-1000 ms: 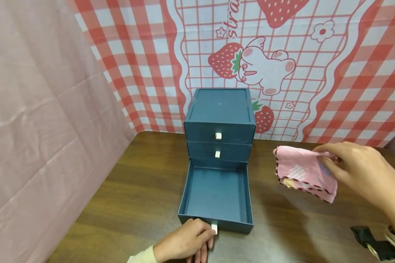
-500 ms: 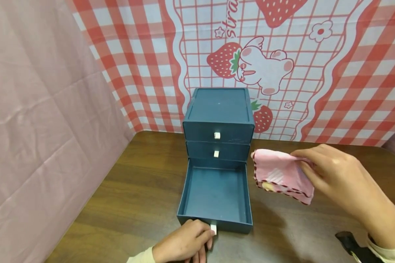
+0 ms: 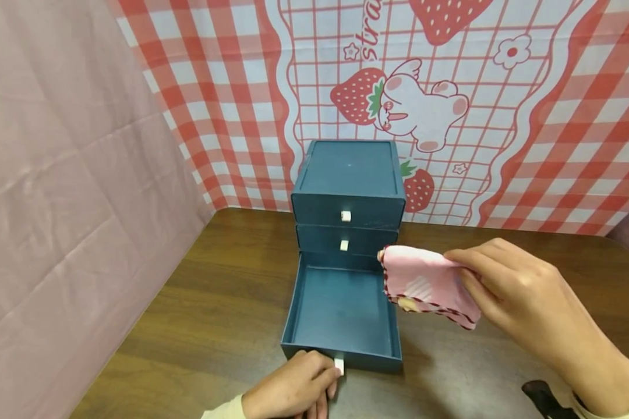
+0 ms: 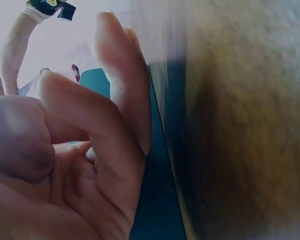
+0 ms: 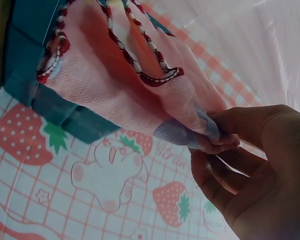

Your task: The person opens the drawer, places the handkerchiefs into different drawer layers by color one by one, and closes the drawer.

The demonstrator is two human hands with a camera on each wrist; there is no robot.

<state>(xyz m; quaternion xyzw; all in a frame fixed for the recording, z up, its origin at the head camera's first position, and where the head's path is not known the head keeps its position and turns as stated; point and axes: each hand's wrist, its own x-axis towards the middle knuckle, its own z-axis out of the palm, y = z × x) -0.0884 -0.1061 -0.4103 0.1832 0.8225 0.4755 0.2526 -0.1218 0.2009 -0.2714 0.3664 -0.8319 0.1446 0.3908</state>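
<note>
A folded pink cloth (image 3: 430,282) with a dark red and white stitched edge hangs from my right hand (image 3: 529,297), pinched at one corner between thumb and fingers. It overlaps the right side of the pulled-out bottom drawer (image 3: 340,308) in the head view. In the right wrist view the cloth (image 5: 135,85) shows several layers and a bluish patch by the fingertips. My left hand (image 3: 293,384) lies at the drawer's front, its fingers pinching the white pull tab (image 3: 339,366). From the left wrist, that hand (image 4: 90,135) shows curled fingers against the drawer front, hiding the tab.
The dark teal drawer cabinet (image 3: 348,169) stands on a brown wooden table (image 3: 215,302); its top drawer (image 3: 367,212) and middle drawer (image 3: 372,239) are closed. Behind hangs a strawberry-print checked cloth (image 3: 241,105). A pale pink curtain (image 3: 73,174) runs along the left.
My right hand has carried the pink cloth leftward from the right side of the table to the open drawer's right edge. The left hand has stayed at the pull tab.
</note>
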